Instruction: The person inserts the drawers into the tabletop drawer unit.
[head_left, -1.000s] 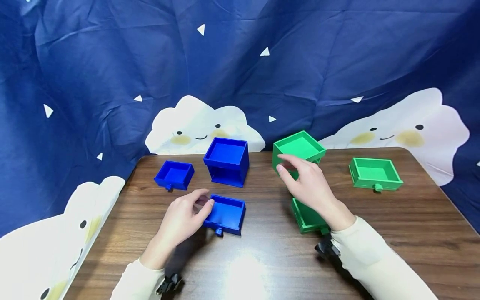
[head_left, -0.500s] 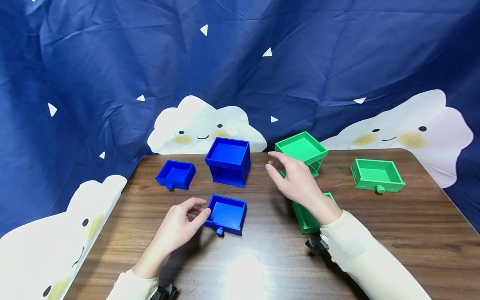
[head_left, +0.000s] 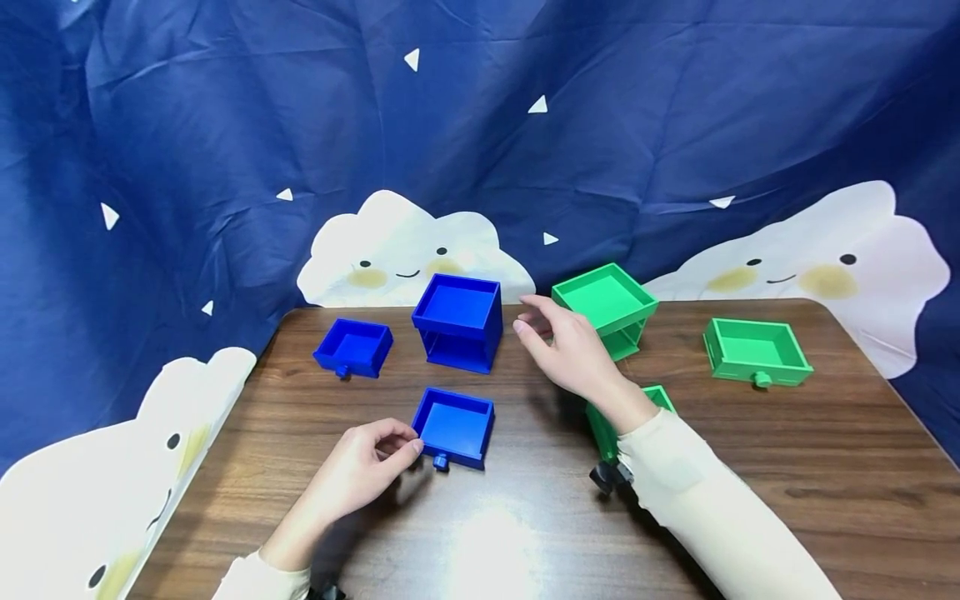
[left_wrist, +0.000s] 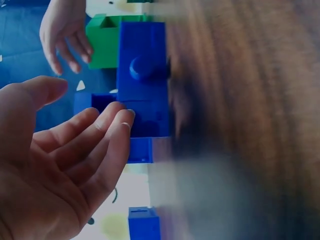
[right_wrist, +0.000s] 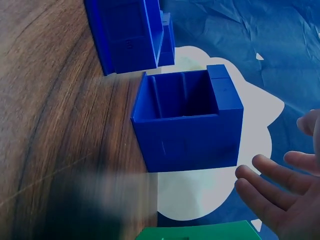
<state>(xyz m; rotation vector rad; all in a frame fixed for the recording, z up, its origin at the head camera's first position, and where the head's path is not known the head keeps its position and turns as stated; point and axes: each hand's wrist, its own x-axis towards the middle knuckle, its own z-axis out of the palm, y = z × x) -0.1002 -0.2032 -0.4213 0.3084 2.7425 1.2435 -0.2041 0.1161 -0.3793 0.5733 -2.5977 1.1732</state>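
Note:
My left hand is beside the left front corner of the near blue drawer, its fingers loosely bent; whether they touch the drawer I cannot tell. That drawer's round knob faces me, and the left wrist view shows the knob beyond the fingertips. My right hand hovers between the blue cabinet and the green cabinet, fingers relaxed and holding nothing. In the right wrist view the open-fronted blue cabinet stands left of the fingertips. My right forearm partly covers the near green drawer.
A second blue drawer lies at the back left of the wooden table. Another green drawer lies at the back right. Behind the table hangs a dark blue cloth with white clouds.
My right hand has moved left, from in front of the green cabinet toward the blue one. My left hand has shifted slightly down and toward me along the blue drawer's left side.

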